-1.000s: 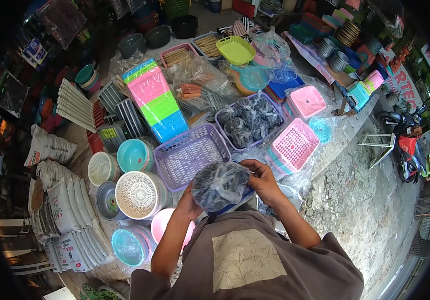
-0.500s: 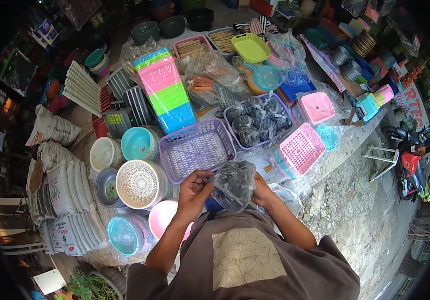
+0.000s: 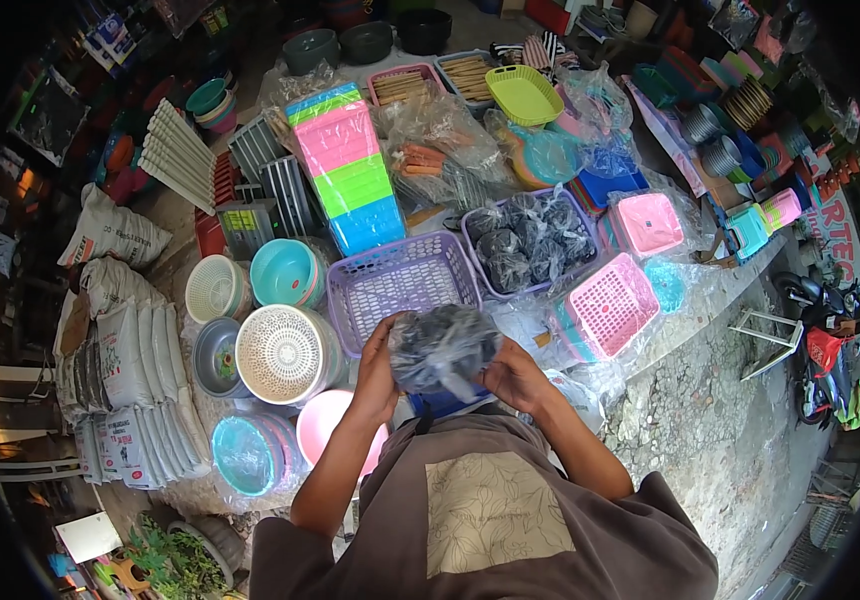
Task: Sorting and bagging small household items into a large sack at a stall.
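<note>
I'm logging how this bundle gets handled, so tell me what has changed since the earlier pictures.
The bagged dark bundle has been turned. Since the first picture, the left hand has moved up along its left side, and the right hand has shifted down from its upper right edge. Unchanged: both hands hold it, and the nearer purple basket stays put.

A bag is held by left hand and right hand, a basket set at its eleven o'clock.
</note>
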Tool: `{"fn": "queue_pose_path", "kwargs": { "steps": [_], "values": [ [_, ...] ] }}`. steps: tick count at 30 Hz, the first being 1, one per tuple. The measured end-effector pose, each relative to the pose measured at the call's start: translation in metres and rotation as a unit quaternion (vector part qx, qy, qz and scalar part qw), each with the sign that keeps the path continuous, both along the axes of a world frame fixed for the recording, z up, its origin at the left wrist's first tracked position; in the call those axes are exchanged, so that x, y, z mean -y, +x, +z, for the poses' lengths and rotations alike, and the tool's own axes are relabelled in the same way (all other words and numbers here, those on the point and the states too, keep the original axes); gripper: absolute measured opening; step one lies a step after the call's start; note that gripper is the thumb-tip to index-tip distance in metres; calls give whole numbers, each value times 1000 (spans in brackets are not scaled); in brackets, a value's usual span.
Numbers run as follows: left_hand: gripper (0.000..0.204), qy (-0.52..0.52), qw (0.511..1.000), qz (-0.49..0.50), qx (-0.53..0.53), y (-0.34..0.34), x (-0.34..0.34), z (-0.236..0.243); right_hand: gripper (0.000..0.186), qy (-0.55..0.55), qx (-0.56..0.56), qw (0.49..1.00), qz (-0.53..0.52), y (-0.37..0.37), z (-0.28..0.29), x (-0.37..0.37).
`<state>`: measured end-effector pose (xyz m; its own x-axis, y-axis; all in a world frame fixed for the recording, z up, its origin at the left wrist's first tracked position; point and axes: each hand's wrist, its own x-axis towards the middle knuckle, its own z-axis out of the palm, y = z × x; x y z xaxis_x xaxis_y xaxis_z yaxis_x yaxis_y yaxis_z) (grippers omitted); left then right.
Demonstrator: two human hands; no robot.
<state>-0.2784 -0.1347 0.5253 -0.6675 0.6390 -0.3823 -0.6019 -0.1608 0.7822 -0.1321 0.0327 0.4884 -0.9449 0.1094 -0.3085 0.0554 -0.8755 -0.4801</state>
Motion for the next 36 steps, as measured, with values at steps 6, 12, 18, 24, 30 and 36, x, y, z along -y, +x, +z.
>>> {"fn": "queue_pose_path", "kwargs": {
  "steps": [6,12,18,24,30,36],
  "values": [
    [52,0,951,-71,302,-5,-1,-22,16,96,7,995,-9,-18,27,9],
    [56,60,905,-95,411,-4,13,-62,10,181,10,983,1,-16,30,5],
    [56,110,920,-145,347,-6,5,-56,20,275,91,957,-32,1,7,-18],
    [42,-16,970,-57,235,-3,-16,-47,43,107,73,991,-22,0,9,-29],
    [51,-41,991,-101,82,4,-41,-55,71,138,134,981,-38,4,-6,-42],
    [59,-57,980,-157,106,11,-89,-69,75,272,203,940,-40,11,-29,-80]
  ]
}}
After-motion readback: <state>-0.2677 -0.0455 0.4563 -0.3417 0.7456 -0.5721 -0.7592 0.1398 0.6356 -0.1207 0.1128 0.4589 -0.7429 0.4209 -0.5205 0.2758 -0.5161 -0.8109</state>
